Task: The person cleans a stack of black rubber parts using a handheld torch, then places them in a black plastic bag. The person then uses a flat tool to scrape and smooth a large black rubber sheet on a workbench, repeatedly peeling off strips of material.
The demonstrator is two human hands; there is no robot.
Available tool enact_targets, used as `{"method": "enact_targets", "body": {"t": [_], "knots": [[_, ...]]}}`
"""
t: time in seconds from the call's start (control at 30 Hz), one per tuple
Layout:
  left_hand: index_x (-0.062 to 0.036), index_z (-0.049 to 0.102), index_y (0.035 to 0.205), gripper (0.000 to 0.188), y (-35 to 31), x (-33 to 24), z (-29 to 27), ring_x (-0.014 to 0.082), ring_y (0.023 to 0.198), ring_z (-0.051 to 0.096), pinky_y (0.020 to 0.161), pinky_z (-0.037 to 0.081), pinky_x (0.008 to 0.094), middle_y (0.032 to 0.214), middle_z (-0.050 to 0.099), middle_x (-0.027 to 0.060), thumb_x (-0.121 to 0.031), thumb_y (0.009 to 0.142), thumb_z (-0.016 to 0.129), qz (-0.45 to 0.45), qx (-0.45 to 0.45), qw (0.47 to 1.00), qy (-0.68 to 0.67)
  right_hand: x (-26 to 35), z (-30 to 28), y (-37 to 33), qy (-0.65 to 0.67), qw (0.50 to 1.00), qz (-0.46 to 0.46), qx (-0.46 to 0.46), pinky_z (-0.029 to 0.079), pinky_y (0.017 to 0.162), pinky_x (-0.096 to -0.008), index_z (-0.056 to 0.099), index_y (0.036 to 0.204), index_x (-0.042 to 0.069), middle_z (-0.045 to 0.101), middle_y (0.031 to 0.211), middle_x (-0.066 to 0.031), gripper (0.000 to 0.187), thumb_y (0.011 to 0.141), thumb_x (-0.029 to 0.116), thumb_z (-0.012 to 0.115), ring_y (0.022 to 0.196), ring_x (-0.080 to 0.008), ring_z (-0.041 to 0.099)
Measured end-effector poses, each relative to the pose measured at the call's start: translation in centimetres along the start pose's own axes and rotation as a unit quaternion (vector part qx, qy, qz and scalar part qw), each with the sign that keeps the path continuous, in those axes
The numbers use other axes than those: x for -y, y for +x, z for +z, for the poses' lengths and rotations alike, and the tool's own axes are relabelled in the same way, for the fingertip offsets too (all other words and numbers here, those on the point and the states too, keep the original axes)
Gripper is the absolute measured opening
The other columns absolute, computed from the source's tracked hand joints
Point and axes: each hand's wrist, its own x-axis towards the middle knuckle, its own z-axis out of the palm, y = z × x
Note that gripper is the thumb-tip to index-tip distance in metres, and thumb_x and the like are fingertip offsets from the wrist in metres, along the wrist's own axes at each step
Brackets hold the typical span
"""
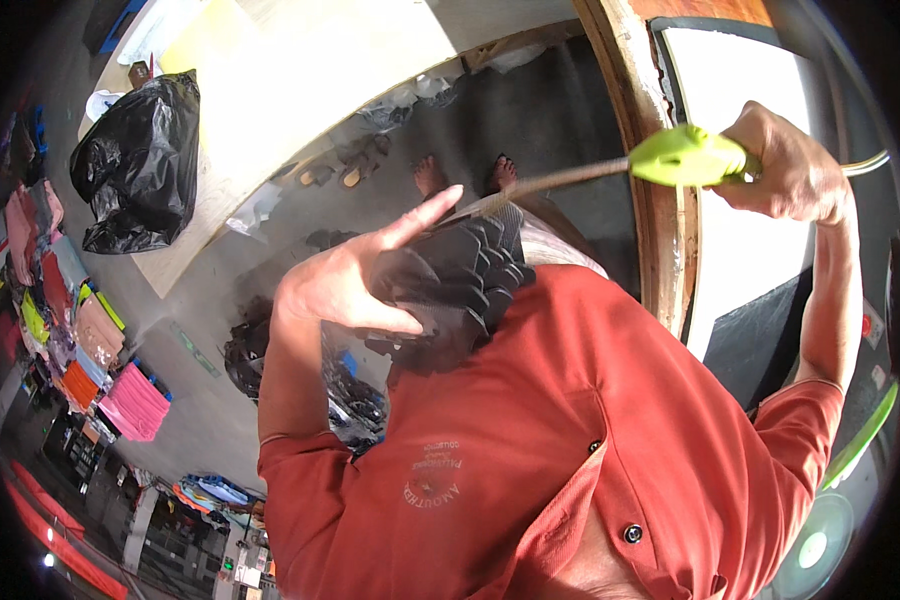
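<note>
Thumb and index finger spread, my left hand (340, 285) grips a black ribbed bundle (460, 265) in front of my chest. The bundle looks like layered fabric pieces; its exact kind is unclear, and some of my left fingers are hidden by it. At the upper right, my right hand (790, 165) is wrapped round a lime-green tool (685, 157) with a long thin shaft, blurred by motion. That shaft points left, and its tip reaches the top of the bundle. A pale hose (865, 165) shows behind my right hand.
A light table (290, 90) spreads across the upper left, with a black plastic bag (140, 165) at its edge. To the right stands a wooden frame (625, 90) beside a white board (745, 250). Folded colourful clothes (130, 400) are stacked at far left. Sandals (355, 165) lie on the floor.
</note>
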Motion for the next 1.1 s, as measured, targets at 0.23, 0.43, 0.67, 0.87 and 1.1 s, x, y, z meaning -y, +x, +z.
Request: {"method": "enact_targets", "body": {"t": [0.23, 0.43, 0.67, 0.87, 1.1], "knots": [[-0.0014, 0.026, 0.166, 0.115, 0.0, 1.1, -0.5, 0.0218, 0.149, 0.044, 0.118, 0.044, 0.036, 0.169, 0.036, 0.0209, -0.007, 0.074, 0.094, -0.003, 0.033, 0.997, -0.065, -0.5, -0.6, 0.5, 0.017, 0.999, -0.045, 0.007, 0.051, 0.048, -0.0271, 0.075, 0.086, -0.004, 0.068, 0.063, -0.0078, 0.021, 0.085, 0.016, 0.082, 0.049, -0.0146, 0.065], [-0.0062, 0.029, 0.166, 0.114, -0.2, 1.1, -0.6, 0.0192, 0.137, 0.054, 0.113, 0.047, 0.0355, 0.153, 0.056, 0.019, -0.004, 0.073, 0.095, -0.117, 0.042, 0.989, -0.085, 0.0, -0.7, 1.2, 0.011, 0.998, -0.021, 0.059, 0.051, 0.047, -0.0261, 0.075, 0.087, -0.004, 0.067, 0.061, -0.0068, 0.023, 0.084, 0.019, 0.08, 0.048, -0.0142, 0.065], [-0.0006, 0.035, 0.163, 0.108, 0.6, 0.9, -0.8, 0.0143, 0.127, 0.06, 0.108, 0.05, 0.0325, 0.149, 0.06, 0.0156, -0.007, 0.073, 0.095, -0.152, 0.061, 0.983, -0.084, 0.6, -0.9, 2.0, -0.006, 0.997, -0.052, 0.054, 0.052, 0.049, -0.0269, 0.075, 0.09, -0.003, 0.068, 0.064, -0.0085, 0.02, 0.083, 0.015, 0.079, 0.049, -0.0151, 0.066], [-0.0049, 0.03, 0.166, 0.113, 0.9, 1.9, -0.3, 0.0203, 0.123, 0.066, 0.104, 0.054, 0.0337, 0.139, 0.068, 0.0148, -0.011, 0.073, 0.092, -0.002, 0.061, 0.995, -0.074, -0.1, -0.7, 1.5, 0.023, 0.996, -0.006, 0.083, 0.05, 0.048, -0.0272, 0.075, 0.088, -0.002, 0.068, 0.063, -0.0072, 0.017, 0.082, 0.013, 0.079, 0.049, -0.0152, 0.065], [-0.0045, 0.026, 0.168, 0.118, 1.3, 2.8, 0.8, 0.0204, 0.127, 0.064, 0.111, 0.049, 0.0351, 0.146, 0.064, 0.0151, -0.013, 0.07, 0.093, 0.071, 0.034, 0.995, -0.058, -0.4, -0.2, 1.6, 0.034, 0.993, 0.017, 0.116, 0.048, 0.047, -0.0275, 0.076, 0.086, -0.002, 0.066, 0.061, -0.0066, 0.017, 0.082, 0.014, 0.08, 0.047, -0.0138, 0.062]]}}
